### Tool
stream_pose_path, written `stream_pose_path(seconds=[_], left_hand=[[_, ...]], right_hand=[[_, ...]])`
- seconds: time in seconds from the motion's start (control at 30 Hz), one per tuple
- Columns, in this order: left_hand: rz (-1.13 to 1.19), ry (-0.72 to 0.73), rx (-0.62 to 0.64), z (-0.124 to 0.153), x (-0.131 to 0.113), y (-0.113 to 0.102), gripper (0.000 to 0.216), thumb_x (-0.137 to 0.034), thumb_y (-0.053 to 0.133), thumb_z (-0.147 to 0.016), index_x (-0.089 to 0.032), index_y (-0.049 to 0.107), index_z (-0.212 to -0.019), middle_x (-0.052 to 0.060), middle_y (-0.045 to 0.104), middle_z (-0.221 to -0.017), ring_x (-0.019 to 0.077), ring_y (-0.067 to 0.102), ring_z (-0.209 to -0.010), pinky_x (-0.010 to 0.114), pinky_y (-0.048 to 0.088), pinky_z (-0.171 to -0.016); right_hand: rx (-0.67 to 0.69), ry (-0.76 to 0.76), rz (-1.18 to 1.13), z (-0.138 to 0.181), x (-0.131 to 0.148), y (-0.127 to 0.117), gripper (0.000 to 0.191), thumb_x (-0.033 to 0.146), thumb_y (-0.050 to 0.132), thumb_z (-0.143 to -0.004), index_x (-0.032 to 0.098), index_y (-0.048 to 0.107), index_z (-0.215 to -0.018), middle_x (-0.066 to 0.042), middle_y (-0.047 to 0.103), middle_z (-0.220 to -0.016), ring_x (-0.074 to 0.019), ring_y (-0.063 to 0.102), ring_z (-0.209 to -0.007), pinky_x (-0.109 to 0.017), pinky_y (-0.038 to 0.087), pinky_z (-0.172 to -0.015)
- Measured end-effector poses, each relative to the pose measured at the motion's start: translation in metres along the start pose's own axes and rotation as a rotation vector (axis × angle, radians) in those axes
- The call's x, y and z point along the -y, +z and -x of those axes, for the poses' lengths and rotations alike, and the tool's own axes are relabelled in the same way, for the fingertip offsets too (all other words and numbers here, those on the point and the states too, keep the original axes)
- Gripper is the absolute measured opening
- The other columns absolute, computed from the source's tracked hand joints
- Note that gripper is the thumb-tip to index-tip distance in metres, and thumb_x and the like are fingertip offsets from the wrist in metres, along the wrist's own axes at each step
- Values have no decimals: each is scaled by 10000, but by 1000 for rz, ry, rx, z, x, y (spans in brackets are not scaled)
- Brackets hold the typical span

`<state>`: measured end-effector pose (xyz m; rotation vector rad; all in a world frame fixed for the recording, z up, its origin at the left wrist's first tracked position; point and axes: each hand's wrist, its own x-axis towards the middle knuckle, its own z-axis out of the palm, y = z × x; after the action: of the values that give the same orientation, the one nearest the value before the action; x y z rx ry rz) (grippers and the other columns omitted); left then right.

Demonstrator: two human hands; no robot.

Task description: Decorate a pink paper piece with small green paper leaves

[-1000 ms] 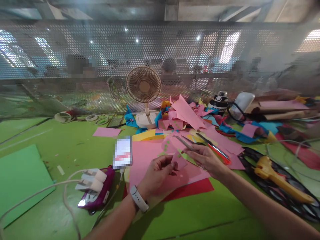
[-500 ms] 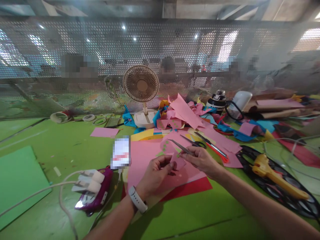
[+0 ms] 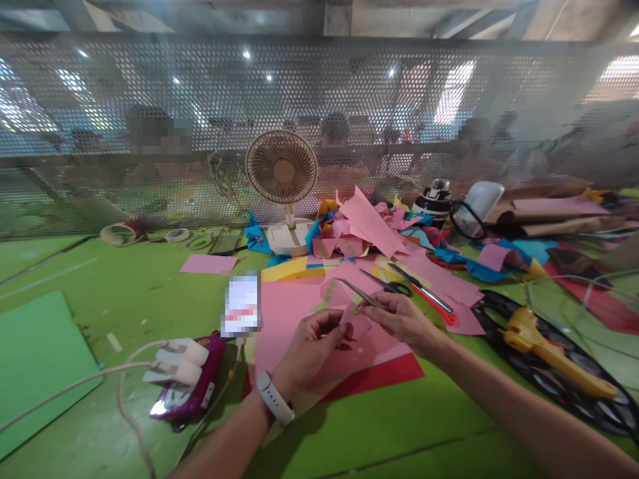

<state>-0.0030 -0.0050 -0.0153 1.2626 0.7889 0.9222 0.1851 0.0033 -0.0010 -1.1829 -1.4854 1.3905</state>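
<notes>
My left hand (image 3: 317, 339) is closed on a small piece of pink paper (image 3: 357, 324), gripping its left edge between thumb and fingers. My right hand (image 3: 402, 319) is closed around a pair of metal tweezers (image 3: 360, 293), whose tips point up and to the left. A tiny green bit (image 3: 355, 311) shows at the right fingertips, against the pink piece; whether it is stuck there or pinched I cannot tell. Below both hands lies a large pink sheet (image 3: 284, 313). Several small green cutouts (image 3: 327, 296) rest just beyond the left hand.
Scissors (image 3: 392, 285) and a red utility knife (image 3: 424, 293) lie past my right hand. A yellow glue gun (image 3: 554, 352) rests on a black reel at right. Left are a phone (image 3: 241, 304) and a purple power bank (image 3: 194, 386) with cables. A fan (image 3: 282, 169) and paper scraps (image 3: 367, 219) stand behind.
Hardly anything differs. Both hands keep nearly the same place, with the pink paper piece and the tweezers still in them; only a very slight shift shows at the right fingers.
</notes>
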Motion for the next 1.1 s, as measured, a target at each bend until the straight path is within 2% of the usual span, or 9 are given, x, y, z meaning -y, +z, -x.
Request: stream_pose_path(seconds=[0.2,0.43,0.67,0.9,0.97,1.1], left_hand=[[-17,9,-21,0,1,1,233,-313,607,-762,-171,628,-946,32,610,-772,133,569,-699,266,481,-641],[17,-4,-48,1,-4,2,271,-325,622,-748,-151,630,-956,50,635,-775,131,578,-664,256,474,-635],[89,-18,-124,1,-9,2,246,-324,630,-740,-153,632,-916,34,624,-801,124,575,-706,241,462,-649],[303,-81,-211,2,-6,3,292,-240,694,-682,-149,610,-946,44,654,-861,137,599,-772,269,461,-741],[391,-110,-233,1,-4,3,326,-229,708,-669,-148,605,-968,52,663,-877,137,607,-762,264,462,-729],[496,-165,-294,-1,0,4,275,-215,731,-644,-139,632,-889,41,679,-822,122,611,-706,233,468,-669]], right_hand=[[8,-31,-27,0,1,4,321,411,603,-727,129,596,-879,79,335,-532,-34,217,-427,-196,128,-378],[-5,14,-102,0,-2,6,307,426,588,-744,158,555,-890,99,294,-486,-41,199,-391,-201,107,-365],[-28,-17,-91,2,3,6,298,431,599,-737,156,558,-842,95,291,-501,-43,193,-409,-212,111,-373],[-64,-32,-6,0,-1,9,303,456,622,-695,163,551,-720,73,372,-528,-52,251,-440,-215,175,-405],[-62,-52,26,0,-2,11,295,452,616,-703,164,552,-723,68,384,-543,-57,267,-455,-216,189,-414],[-41,-116,74,0,-6,14,273,432,587,-739,162,551,-736,52,399,-574,-76,321,-516,-215,237,-455]])
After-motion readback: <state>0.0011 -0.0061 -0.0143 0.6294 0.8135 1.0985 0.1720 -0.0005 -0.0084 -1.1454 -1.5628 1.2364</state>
